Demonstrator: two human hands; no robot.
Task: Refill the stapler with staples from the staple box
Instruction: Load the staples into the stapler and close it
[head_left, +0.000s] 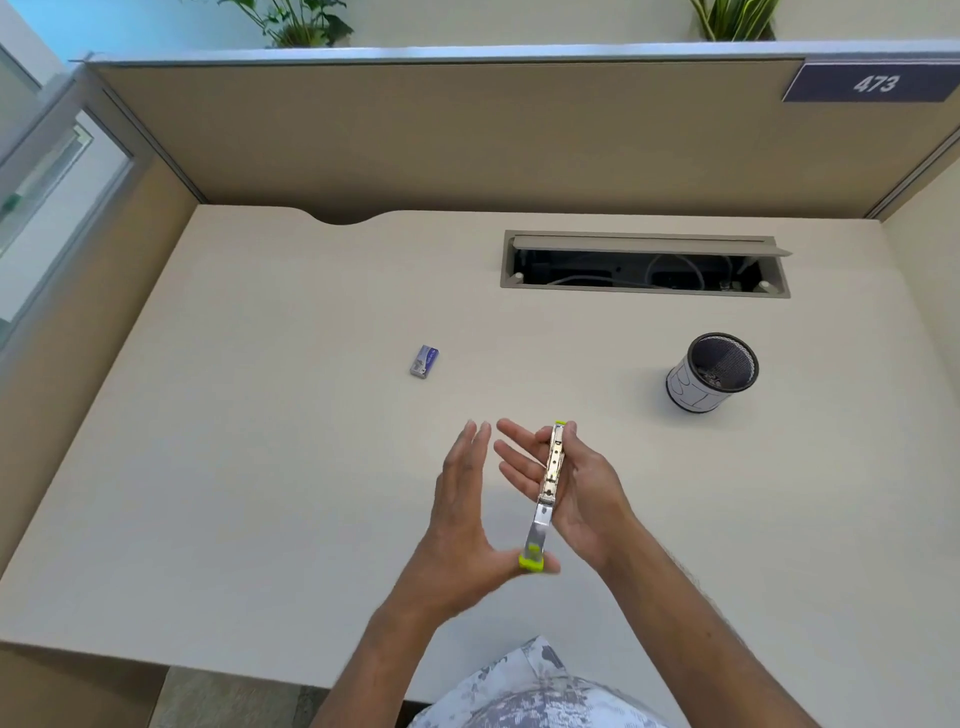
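Above the desk (260, 467) I hold a stapler (551, 467) between both hands, metal with lime-green ends, its silver staple tray slid out toward me. The stapler lies along the palm of my right hand (589, 493). My right thumb presses against its far end and the fingers stretch out to the left. My left hand (462, 499) stands edge-on with straight fingers, and its thumb touches the green tip (531, 562) of the tray. A small blue and grey staple box (425, 360) lies on the desk to the far left of my hands, untouched.
A black mesh pen cup (714, 371) stands at the right. Behind it, an open cable hatch (644, 265) is set into the desk. Beige partition walls (467, 145) close off the back and both sides.
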